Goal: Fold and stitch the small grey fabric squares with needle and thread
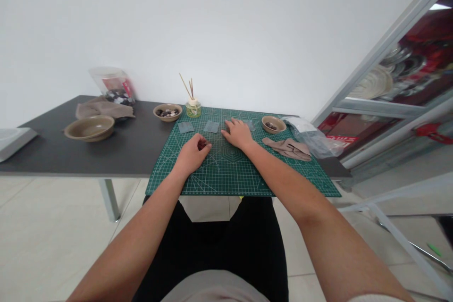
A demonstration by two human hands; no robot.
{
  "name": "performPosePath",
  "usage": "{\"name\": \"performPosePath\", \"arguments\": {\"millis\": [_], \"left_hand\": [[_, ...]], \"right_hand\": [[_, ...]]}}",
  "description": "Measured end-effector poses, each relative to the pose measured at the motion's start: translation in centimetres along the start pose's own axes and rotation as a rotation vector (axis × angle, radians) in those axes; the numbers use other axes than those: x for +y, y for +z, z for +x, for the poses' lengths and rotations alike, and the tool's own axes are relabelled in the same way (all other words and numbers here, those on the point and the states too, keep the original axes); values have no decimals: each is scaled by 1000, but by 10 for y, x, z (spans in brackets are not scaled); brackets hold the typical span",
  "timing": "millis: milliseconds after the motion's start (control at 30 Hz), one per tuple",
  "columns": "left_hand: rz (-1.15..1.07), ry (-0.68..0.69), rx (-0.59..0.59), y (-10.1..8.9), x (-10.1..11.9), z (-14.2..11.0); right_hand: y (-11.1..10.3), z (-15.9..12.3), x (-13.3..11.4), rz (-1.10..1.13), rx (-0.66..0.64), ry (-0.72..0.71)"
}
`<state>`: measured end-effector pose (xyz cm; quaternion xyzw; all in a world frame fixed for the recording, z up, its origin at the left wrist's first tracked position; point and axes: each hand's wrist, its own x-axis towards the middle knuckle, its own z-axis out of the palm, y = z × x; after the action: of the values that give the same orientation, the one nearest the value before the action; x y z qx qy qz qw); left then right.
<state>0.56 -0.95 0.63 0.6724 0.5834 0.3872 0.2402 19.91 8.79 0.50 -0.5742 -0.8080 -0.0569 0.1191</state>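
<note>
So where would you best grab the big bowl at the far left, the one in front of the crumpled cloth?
I'd pinch the near rim of the bowl with the left hand, coming from the front: thumb inside, fingers under the outer wall. It sits upright, its wide mouth open upward, and the cloth crowds its far side.

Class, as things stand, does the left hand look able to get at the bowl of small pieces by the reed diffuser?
Probably yes: the bowl looks uncovered and nearby, and only a flat translucent square seems to lie between it and the left hand.
</note>
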Motion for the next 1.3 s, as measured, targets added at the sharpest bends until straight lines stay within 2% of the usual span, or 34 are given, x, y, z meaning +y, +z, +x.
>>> {"name": "performPosePath", "arguments": {"millis": [67,200,333,633,767,900,1300], "left_hand": [[-21,-8,8,-1,0,0],[-48,-25,38,-1,-2,0],[-24,-12,42,0,-4,1],[-104,-21,45,0,-3,0],[-102,-28,57,0,-2,-1],[-109,-39,60,1,-4,0],[-112,-38,48,1,-4,-1]], "right_hand": [[0,3,-14,26,16,-89],[6,18,-42,92,-54,-281],[13,34,-54,76,-161,-269],[11,59,-45,-5,-147,-364],[13,62,-41,22,-134,-308],[13,64,-38,26,-191,-250],[-1,76,-37,41,-204,-268]]}}
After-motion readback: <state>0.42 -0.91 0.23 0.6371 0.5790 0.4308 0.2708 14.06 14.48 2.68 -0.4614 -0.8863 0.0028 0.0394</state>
